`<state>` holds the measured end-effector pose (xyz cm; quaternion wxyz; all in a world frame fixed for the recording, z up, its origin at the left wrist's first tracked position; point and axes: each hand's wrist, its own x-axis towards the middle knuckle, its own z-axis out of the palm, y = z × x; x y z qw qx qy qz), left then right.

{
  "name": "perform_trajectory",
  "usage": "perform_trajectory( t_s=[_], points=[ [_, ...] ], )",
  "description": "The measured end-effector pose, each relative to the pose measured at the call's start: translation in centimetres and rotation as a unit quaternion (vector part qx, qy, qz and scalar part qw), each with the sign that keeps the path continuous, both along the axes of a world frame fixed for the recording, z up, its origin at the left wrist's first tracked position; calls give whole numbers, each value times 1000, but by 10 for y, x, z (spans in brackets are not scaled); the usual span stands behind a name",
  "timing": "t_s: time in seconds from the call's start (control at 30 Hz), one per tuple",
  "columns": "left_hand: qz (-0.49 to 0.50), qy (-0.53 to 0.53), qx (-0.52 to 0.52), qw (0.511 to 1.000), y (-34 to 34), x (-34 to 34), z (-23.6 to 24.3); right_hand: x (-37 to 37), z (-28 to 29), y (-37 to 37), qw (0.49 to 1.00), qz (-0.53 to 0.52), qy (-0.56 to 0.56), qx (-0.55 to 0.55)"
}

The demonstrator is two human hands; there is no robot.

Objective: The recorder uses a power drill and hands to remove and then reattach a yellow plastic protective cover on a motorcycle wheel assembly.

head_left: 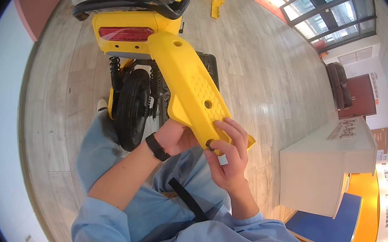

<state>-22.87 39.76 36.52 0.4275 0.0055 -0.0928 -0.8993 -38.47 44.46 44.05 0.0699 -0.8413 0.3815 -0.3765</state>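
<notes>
A long yellow plastic cover panel [191, 80] slants across the middle, its far end beside the scooter's tail. It has round holes along it and a raised honeycomb pattern. My left hand [180, 139], with a black band at the wrist, is closed around its near part from beneath; the panel hides some fingers. My right hand [230, 156] grips the near end, fingertips on top beside a dark round hole or insert [209, 145], thumb at the edge. Whether that dark spot is a separate piece, I cannot tell.
The yellow scooter [136, 21] stands ahead on the left, with a red tail light [125, 34], black rear wheel [133, 107] and black grab rail [135, 7]. More yellow parts [216, 8] lie on the wooden floor. A white counter [316, 163] stands to the right.
</notes>
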Motion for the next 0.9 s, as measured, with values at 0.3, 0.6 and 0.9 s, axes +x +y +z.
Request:
perform_trajectory(
  t_s=[0.3, 0.6, 0.9],
  points=[
    [3, -3, -2, 1000, 2, -1, 2, -3, 8, 0, 999, 8, -17, 31],
    [11, -22, -11, 1000, 0, 0, 2, -1, 12, 1, 999, -13, -5, 42],
    [19, -29, -17, 999, 2, 5, 7, 3, 34, 1, 996, -5, 49, 81]
  ],
)
